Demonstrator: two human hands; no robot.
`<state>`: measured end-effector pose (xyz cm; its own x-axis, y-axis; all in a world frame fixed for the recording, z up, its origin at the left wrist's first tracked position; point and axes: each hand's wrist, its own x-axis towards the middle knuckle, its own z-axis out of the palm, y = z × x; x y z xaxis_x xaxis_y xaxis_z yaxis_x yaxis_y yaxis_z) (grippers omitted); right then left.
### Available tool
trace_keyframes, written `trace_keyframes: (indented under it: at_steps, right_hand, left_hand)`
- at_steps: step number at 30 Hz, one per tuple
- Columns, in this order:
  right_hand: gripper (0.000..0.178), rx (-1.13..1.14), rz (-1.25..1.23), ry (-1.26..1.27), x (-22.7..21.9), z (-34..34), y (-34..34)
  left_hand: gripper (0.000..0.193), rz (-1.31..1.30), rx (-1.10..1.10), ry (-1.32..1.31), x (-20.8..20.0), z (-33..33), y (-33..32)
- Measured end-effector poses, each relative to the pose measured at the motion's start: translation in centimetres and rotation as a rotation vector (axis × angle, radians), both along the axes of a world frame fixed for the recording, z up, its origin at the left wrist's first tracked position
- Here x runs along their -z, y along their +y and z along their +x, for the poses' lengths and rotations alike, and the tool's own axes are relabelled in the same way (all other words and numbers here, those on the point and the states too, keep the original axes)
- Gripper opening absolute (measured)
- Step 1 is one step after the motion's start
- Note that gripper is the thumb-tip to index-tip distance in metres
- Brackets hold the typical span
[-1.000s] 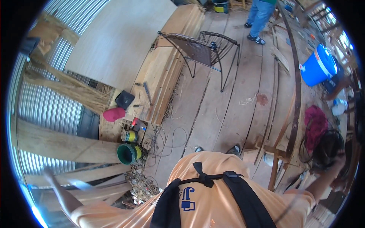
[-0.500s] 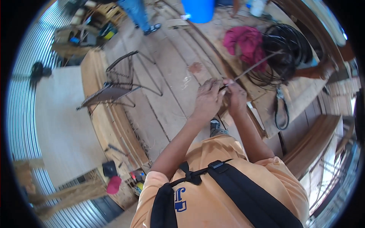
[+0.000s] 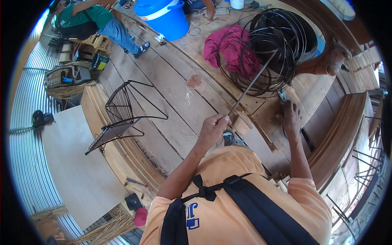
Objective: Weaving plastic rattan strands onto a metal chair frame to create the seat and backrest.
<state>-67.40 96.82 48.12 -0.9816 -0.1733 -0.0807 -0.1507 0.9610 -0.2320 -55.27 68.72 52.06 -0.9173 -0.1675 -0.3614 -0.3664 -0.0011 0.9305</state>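
Hands (image 3: 213, 129) now apart, rod (image 3: 252, 84) in left

Tool (image 3: 282, 96) partly hidden by right hand (image 3: 290, 119); cooler (image 3: 168, 25) cropped above

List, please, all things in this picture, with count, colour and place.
Bench: 1, light brown, upper right
Coil: 1, black, on bench
Cloth: 1, magenta, overlapping coil
Strip: 1, grey, near coil
Container: 1, blue, top centre
Chair: 1, dark, centre left
Board: 1, pale, left
Cap-like item: 1, pink, lower left
Co-workers: 2, green and dark clothing, top
Clutter: uncounted, mixed, upper left
Floorboards: several, brown, centre
Shirt: 1, orange, bottom
Left hand: 1, bare, holding strip
Right hand: 1, bare, at bench
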Motion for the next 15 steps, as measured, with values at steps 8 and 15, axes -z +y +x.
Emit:
trace_keyframes:
  at_steps: [8, 15]
  right_hand:
    - [0.034, 0.12, -0.578, -0.602, -2.6, 1.8, 2.0]
    - [0.04, -0.155, -0.676, -0.498, -4.6, -2.0, -8.3]
  left_hand:
    - [0.023, -0.027, -0.006, -0.024, -1.6, 0.0, 0.1]
    - [0.024, -0.128, -0.038, 0.094, 1.8, 1.9, -0.2]
